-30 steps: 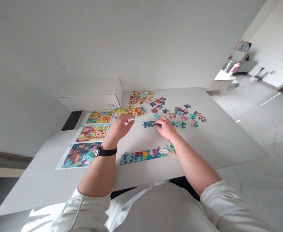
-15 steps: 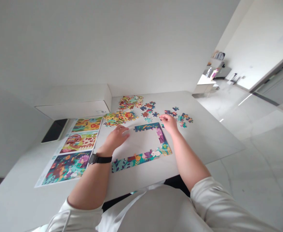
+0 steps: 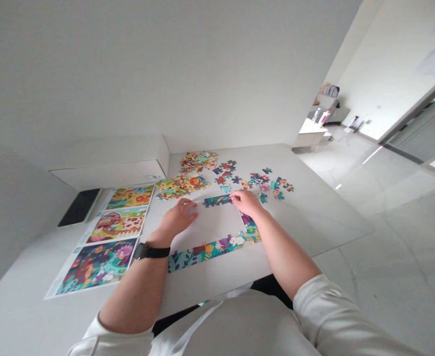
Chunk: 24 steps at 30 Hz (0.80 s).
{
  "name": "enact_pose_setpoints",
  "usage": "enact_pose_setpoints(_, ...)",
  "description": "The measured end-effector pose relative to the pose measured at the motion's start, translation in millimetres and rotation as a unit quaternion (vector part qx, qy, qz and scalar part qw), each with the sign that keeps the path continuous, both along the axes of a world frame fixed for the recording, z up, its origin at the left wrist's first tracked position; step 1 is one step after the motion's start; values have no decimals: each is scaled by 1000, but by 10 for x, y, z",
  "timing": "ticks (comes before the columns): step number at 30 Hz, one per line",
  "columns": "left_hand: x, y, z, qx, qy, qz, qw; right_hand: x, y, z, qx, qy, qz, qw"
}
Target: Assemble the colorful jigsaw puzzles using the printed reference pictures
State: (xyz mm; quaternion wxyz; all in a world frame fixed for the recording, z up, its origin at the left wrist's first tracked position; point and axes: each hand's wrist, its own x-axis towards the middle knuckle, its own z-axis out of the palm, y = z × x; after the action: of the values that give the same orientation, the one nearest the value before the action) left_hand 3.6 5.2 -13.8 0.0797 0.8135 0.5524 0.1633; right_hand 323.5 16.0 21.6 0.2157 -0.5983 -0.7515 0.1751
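My right hand (image 3: pixel 247 202) is closed in a pinch on a puzzle piece at the top strip (image 3: pixel 217 200) of a partly joined jigsaw border; its fingers mostly hide the piece. The border's right side (image 3: pixel 250 225) runs down under my right wrist to the long bottom strip (image 3: pixel 206 251), with a white rabbit near its right end. My left hand (image 3: pixel 178 217) rests open on the table left of the frame, fingers spread and holding nothing. A dark watch (image 3: pixel 141 251) is on the left wrist.
Loose dark-toned pieces (image 3: pixel 262 184) lie beyond my right hand. Two yellowish piles (image 3: pixel 182 186) of pieces lie at the back. On the left are a picture sheet (image 3: pixel 104 259), a phone (image 3: pixel 79 207) and a white box (image 3: pixel 109 168) against the wall.
My right hand has moved left and nearer, from the loose pieces to the right end of the top strip. My left hand stays open in about the same place.
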Motion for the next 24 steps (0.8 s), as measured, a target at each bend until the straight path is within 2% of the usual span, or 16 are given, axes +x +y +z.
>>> enact_pose_setpoints(7,30,-18,49,-22,40,15,999,-21,4,-43,-3,9,5,1000)
enact_pose_setpoints(15,33,-41,24,-21,19,32,999,98,58,-46,25,126,-52,990)
enact_pose_setpoints(19,31,-83,70,-39,27,24,999,285,195,-36,18,175,-94,980)
enact_pose_setpoints(24,47,-131,135,-60,33,29,997,483,509,3,-20,103,-142,984)
